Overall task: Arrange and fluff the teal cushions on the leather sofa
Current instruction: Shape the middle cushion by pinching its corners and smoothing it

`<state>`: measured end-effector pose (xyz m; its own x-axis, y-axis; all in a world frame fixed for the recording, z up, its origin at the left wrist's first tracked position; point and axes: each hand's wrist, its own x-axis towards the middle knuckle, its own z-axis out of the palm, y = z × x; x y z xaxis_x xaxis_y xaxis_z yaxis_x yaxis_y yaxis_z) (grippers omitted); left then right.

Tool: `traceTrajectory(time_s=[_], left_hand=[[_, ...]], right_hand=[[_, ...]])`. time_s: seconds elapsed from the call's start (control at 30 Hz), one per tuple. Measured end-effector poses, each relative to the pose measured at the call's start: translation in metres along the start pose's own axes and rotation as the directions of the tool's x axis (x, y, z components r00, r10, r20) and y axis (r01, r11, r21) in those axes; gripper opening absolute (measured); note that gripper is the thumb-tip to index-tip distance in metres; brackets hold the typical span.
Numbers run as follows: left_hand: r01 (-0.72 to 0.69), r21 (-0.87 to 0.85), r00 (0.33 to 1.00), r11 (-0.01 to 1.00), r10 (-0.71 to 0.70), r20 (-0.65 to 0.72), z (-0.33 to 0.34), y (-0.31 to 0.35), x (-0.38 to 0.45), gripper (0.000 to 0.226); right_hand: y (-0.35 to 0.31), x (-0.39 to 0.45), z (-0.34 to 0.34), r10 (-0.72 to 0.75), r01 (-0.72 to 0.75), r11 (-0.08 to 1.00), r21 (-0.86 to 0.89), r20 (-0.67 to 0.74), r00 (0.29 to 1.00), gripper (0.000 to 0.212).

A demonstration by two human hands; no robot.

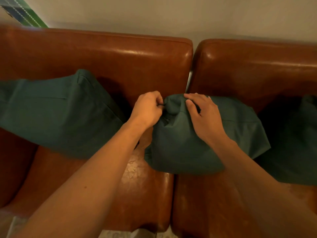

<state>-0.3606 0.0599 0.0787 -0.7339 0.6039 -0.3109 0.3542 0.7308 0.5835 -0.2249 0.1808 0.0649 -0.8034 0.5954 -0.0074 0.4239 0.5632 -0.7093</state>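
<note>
Three teal cushions lie on a brown leather sofa [106, 54]. The middle cushion [180, 148] leans against the gap between two backrests. My left hand [147, 109] pinches something small and dark at its top left corner, likely a zipper pull. My right hand [202, 115] rests on the cushion's top edge, fingers bent over the bunched fabric. The left cushion [56, 114] leans on the left backrest, apart from both hands. The right cushion [295, 148] sits in shadow at the right edge, partly cut off.
Worn, cracked leather shows on the seat [133, 170] in front of the middle cushion. A pale wall [171, 14] runs behind the sofa. A green checked cloth [22, 12] hangs at the top left corner. Pale floor [137, 235] shows below the seat edge.
</note>
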Motion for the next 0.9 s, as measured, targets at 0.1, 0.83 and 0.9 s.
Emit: traceTrajectory(time_s=[0.1, 0.83, 0.9], left_hand=[[0.026, -0.216, 0.999, 0.976, -0.033, -0.027, -0.003, -0.01, -0.005, 0.007], [-0.507, 0.149, 0.853, 0.849, 0.519, -0.052, -0.011, -0.002, -0.012, 0.015], [-0.477, 0.024, 0.877, 0.879, 0.477, -0.063, -0.02, -0.003, -0.008, 0.015]], right_hand=[[0.001, -0.003, -0.001, 0.007, -0.006, 0.999, 0.04, -0.013, 1.0, 0.032], [0.009, -0.006, -0.008, -0.014, 0.02, 0.994, 0.111, -0.048, 0.999, 0.029], [0.008, -0.008, -0.006, -0.013, 0.018, 0.994, 0.112, -0.045, 0.999, 0.028]])
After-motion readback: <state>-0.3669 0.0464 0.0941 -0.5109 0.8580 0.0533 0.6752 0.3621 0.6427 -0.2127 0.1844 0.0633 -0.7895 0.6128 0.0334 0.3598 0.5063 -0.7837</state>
